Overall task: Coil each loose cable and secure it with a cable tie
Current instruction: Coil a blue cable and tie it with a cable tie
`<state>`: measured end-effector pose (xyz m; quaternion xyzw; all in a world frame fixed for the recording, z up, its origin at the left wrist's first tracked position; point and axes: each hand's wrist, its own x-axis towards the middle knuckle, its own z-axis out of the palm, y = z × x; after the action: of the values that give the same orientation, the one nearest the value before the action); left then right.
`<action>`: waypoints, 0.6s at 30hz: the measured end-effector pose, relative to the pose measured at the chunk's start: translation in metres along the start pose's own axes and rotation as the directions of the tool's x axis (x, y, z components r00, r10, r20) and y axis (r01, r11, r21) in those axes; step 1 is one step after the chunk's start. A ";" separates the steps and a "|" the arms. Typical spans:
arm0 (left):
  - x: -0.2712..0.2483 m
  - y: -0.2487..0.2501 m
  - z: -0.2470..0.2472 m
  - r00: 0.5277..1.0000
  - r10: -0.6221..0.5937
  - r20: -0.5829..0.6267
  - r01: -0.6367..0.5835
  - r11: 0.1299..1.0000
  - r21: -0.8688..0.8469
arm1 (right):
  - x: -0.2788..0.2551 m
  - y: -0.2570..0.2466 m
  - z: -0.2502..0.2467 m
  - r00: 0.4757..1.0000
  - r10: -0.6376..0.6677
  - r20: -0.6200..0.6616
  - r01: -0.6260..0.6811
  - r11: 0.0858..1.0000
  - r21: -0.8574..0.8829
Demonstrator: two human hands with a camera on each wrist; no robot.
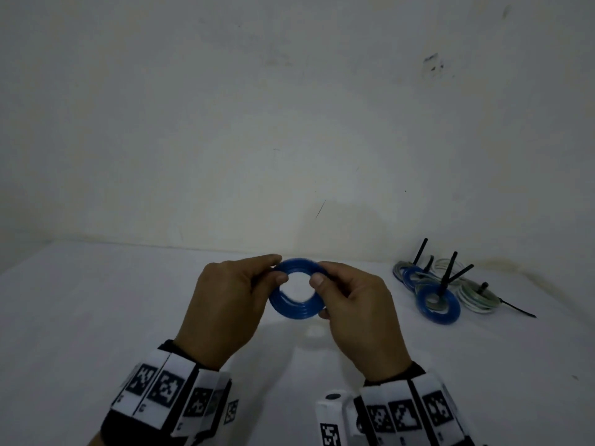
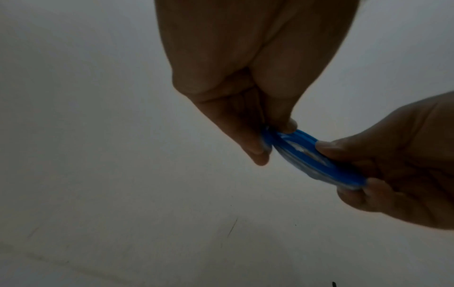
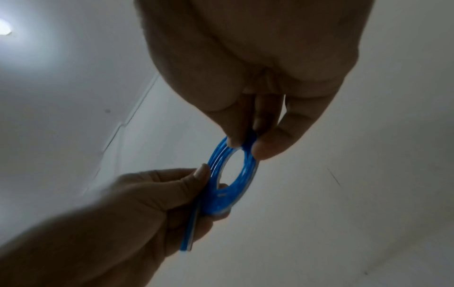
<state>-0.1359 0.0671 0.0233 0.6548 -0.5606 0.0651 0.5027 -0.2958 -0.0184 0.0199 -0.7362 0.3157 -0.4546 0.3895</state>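
A blue cable wound into a flat ring [image 1: 289, 309] is held above the white table [image 1: 96, 317], in front of me. My left hand [image 1: 278, 268] pinches its left side between thumb and fingers. On the ring's right side, my right hand [image 1: 320, 272] pinches with thumb and forefinger. The left wrist view shows the coil [image 2: 319, 161] edge-on between my left hand [image 2: 272, 136] and the right hand [image 2: 393, 165]. In the right wrist view the coil [image 3: 236, 186] hangs from my right hand [image 3: 245, 145], and a straight blue end [image 3: 189, 233] runs down through the left hand [image 3: 147, 194].
At the right rear of the table lies a pile of tied coils [image 1: 438, 291], blue and pale ones, with black cable-tie tails [image 1: 450, 268] sticking up. A plain wall [image 1: 289, 123] rises directly behind the table's far edge.
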 end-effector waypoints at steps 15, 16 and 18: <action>-0.003 0.030 0.000 0.919 -0.364 0.154 0.374 0.672 -0.639 | -0.005 -0.017 0.009 0.978 0.206 0.024 -0.191 0.851 0.489; -0.007 0.035 0.000 0.912 -0.395 0.111 0.366 0.660 -0.656 | -0.007 -0.019 0.008 0.979 0.201 0.023 -0.186 0.848 0.496; -0.014 0.041 0.003 0.897 -0.440 0.045 0.360 0.666 -0.654 | -0.013 -0.023 0.007 0.979 0.204 0.020 -0.186 0.845 0.501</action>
<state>-0.1756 0.0799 0.0364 0.5422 -0.3600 -0.2063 0.7307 -0.2919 0.0057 0.0319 -0.5662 0.2670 -0.4913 0.6056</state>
